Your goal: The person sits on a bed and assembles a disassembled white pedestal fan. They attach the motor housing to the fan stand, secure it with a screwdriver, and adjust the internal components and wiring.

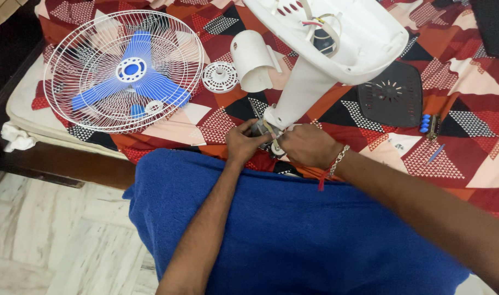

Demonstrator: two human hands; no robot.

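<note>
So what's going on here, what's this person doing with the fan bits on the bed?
A person has a white fan stand lying upside down across a patterned bedspread. Both hands work at its narrow end: the left hand pinches a small metal part there, and the right hand steadies it. Beside them lie the wire guard with blue blades, a white cylindrical cover, a round white disc and a dark base plate.
</note>
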